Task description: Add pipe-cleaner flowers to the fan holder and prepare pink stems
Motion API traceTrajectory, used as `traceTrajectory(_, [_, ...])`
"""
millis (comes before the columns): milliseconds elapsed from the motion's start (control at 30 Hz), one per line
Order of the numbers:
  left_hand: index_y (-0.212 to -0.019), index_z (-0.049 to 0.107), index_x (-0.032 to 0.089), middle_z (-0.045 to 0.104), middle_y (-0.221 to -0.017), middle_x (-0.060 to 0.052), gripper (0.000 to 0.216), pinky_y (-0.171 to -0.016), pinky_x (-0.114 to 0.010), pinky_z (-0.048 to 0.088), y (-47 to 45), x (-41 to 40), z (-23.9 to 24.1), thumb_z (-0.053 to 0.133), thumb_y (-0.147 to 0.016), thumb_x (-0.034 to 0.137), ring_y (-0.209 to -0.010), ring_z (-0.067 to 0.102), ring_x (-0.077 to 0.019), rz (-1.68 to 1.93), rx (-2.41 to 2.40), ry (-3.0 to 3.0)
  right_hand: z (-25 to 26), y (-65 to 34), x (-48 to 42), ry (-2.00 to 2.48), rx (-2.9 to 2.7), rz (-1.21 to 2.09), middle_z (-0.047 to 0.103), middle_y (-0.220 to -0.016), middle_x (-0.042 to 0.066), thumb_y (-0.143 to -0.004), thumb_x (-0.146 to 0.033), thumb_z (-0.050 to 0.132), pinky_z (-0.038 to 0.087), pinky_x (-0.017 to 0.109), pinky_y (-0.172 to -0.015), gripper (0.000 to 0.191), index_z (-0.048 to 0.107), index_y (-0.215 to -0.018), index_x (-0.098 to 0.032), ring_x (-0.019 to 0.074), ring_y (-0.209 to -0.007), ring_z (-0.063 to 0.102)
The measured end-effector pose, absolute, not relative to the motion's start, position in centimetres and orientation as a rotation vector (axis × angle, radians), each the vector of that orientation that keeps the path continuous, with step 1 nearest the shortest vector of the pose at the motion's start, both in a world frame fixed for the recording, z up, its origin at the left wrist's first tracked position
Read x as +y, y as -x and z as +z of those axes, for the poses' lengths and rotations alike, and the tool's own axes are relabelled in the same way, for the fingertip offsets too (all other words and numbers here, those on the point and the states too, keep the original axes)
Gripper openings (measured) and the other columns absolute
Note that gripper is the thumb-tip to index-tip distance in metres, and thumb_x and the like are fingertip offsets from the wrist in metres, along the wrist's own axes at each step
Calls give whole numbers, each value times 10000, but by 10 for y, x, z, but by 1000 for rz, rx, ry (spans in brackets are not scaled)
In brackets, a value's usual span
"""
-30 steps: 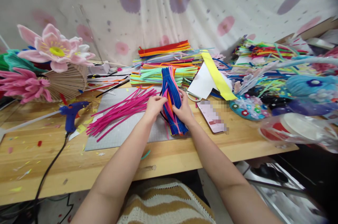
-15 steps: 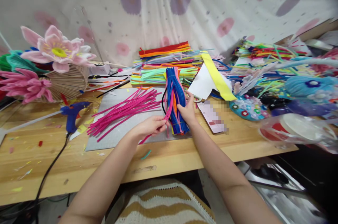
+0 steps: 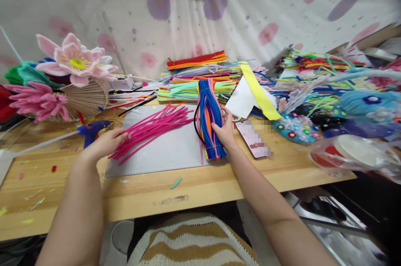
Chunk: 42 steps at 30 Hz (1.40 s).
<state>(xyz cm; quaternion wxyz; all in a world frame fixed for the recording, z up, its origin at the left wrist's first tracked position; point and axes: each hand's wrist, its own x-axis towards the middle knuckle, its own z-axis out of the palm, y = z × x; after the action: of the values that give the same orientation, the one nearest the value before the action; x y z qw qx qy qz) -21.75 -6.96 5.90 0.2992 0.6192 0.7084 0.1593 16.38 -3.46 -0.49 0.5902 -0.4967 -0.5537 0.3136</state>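
Pink stems (image 3: 153,129) lie loose on the mat (image 3: 175,149), and the left hand (image 3: 108,144) is at their ends by the mat's left edge. At the mat's right end, the right hand (image 3: 224,130) grips a blue bundle (image 3: 207,107). Left of the mat is a glue gun (image 3: 92,129), partly hidden; right, a phone (image 3: 252,140); behind, stem piles (image 3: 184,91).

Craft workshop corner, though whether in a home or a business cannot be told.
Coloured fuzzy stems fill the wooden tabletop (image 3: 206,182): stacked bundles (image 3: 194,90) at the back, loose pink stems (image 3: 153,130) on a grey mat (image 3: 175,151), a mostly blue bundle (image 3: 207,111) beside them. A glue gun (image 3: 89,131), partly hidden, and bright scraps (image 3: 54,168) are at the left, near a fuzzy pink flower (image 3: 77,63); a curtain (image 3: 188,15) printed with blooms hangs behind.
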Motion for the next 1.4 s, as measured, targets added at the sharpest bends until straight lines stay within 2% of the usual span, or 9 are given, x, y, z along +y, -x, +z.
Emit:
traceTrajectory(100, [-758,641,197,621,-816,-92,197,-783,-375,418,199,-59,59,572,-661,354,-834,576,-285,457,2070,-1862,7,-161,-38,1112,-1359,702,467,-1134,71,-654,-172,554,404,405,-962,623,313,-1223,-255,192,-1047,499])
traceTrajectory(233, [-1020,600,186,565,-1083,-123,370,-966,-428,345,140,-56,54,612,-679,330,-1074,504,-289,1005,1997,-1913,25,-158,-36,1062,-1441,692,453,-1162,79,-656,-211,575,394,397,-979,645,304,-1239,-246,204,-1102,461])
traceTrajectory(400, [-984,601,163,622,-1021,-94,369,-873,-324,438,41,-54,45,671,-676,355,-967,575,-199,1324,1265,-1231,37,-149,-28,1012,-1467,756,472,-1156,81,-663,-287,616,391,404,-986,675,288,-1251,-242,216,-1120,461])
traceTrajectory(500, [-985,616,157,642,-1007,-93,396,-758,-295,480,9,-56,46,675,-678,400,-913,594,-194,1215,1053,-987,36,-146,-26,1000,-1478,788,475,-1162,85,-670,-312,620,390,403,-986,689,281,-1264,-232,216,-1118,475])
traceTrajectory(667, [-1026,617,179,648,-1030,-72,363,-627,-235,483,5,-61,46,653,-710,356,-869,604,-171,1252,1081,-821,25,-149,-22,1004,-1449,868,483,-1167,84,-678,-333,619,384,405,-996,675,291,-1259,-232,212,-1114,491])
traceTrajectory(933, [-1059,597,212,668,-973,-45,405,-672,-260,498,-4,-64,52,663,-703,394,-811,622,-154,1204,959,-693,30,-137,-33,940,-1604,936,461,-1239,92,-751,-465,598,404,409,-978,650,289,-1287,-269,211,-1135,488])
traceTrajectory(1200, [-869,591,131,637,-732,-22,306,-587,-273,498,-3,-56,36,689,-601,240,-585,585,-119,1216,1061,-627,31,-138,-39,860,-1671,1101,491,-1232,97,-800,-489,545,407,415,-980,580,309,-1281,-266,199,-1147,501])
traceTrajectory(1300, [-864,594,137,656,-762,-31,295,-588,-266,499,-3,-56,30,653,-581,190,-616,602,-130,1223,1060,-675,28,-140,-41,939,-1652,1067,518,-1194,90,-798,-475,549,391,438,-991,557,335,-1269,-271,203,-1160,491])
traceTrajectory(1400, [-891,595,147,679,-850,-50,347,-630,-261,503,-4,-58,27,662,-553,176,-720,628,-154,1260,1024,-723,27,-141,-42,1055,-1681,1059,479,-1244,97,-694,-421,674,404,458,-968,702,323,-1284,-276,230,-1183,470])
